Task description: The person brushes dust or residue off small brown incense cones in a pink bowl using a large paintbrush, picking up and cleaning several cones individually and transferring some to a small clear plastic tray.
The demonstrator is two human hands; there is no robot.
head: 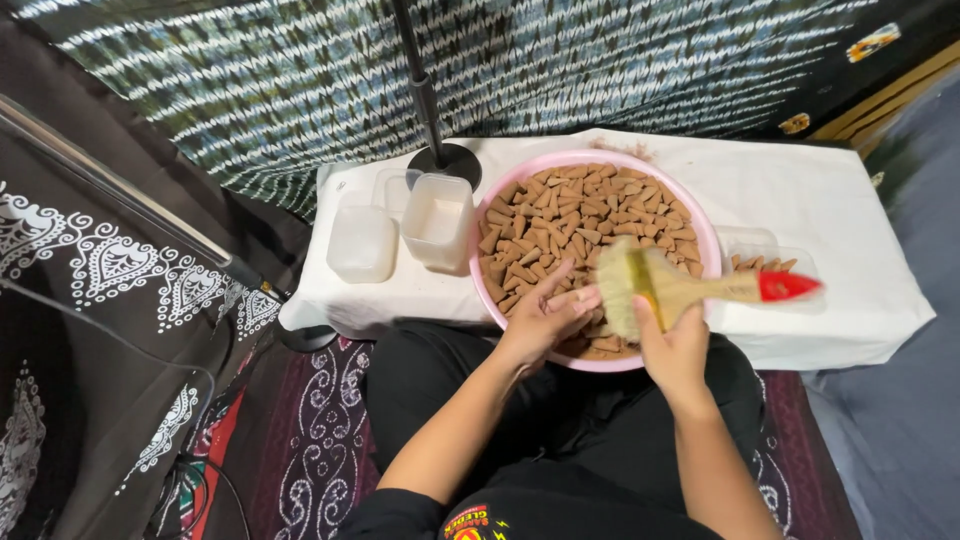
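Right hand grips a wide brush by its wooden handle, bristles pointing left over the near rim of a pink bowl. Left hand pinches a brown cone between thumb and fingers, just beside the bristles. More cones fill the bowl, which sits on a white-covered surface. Two clear tubs stand left of the bowl, a shallow tray on its right.
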